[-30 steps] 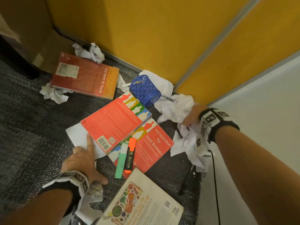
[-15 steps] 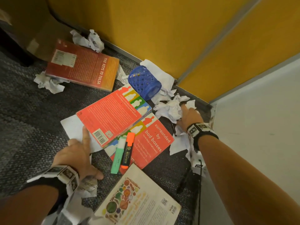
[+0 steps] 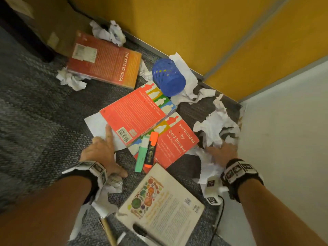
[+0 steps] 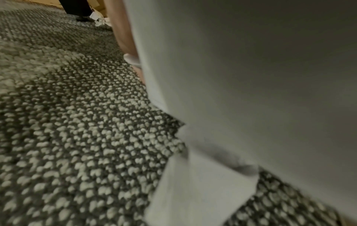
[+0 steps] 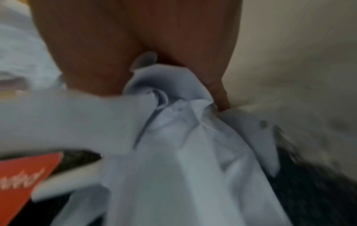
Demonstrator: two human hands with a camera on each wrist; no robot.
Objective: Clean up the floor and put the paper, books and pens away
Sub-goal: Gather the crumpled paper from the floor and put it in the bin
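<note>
Nearest the camera, a pale book with a food illustration (image 3: pixel 160 205) lies face up on the grey carpet (image 3: pixel 35 121), a dark pen (image 3: pixel 142 232) resting on its near edge.

The left hand (image 3: pixel 103 153) is just beyond, low on the carpet, index finger stretched out onto a flat white sheet (image 3: pixel 96 126); its other fingers curl around a crumpled wad (image 3: pixel 113 181) tucked under the palm, and the left wrist view shows paper (image 4: pixel 251 91) filling most of the frame close against the hand.

The right hand (image 3: pixel 222 152) is near the white wall (image 3: pixel 284 139), its fingers closed around a bunch of crumpled white paper (image 3: pixel 215 129); the right wrist view shows the paper (image 5: pixel 173 137) gathered between thumb and fingers.

Between the hands, 2 highlighters, green (image 3: pixel 142 156) and orange (image 3: pixel 150 150), lie side by side on a red book titled "surrounded by bad bosses" (image 3: pixel 177 139). A second red book (image 3: pixel 134 112), back cover up, overlaps it and the flat sheet.

Beyond that, a blue mesh pen cup (image 3: pixel 168 77) lies tipped on its side on more white paper (image 3: pixel 186 75). Farther left lies an orange-red book, "THE KEYS TO TULSA" (image 3: pixel 104 60), with one crumpled ball (image 3: pixel 71 79) at its near corner and another (image 3: pixel 108 31) against the yellow wall (image 3: pixel 177 23).
</note>
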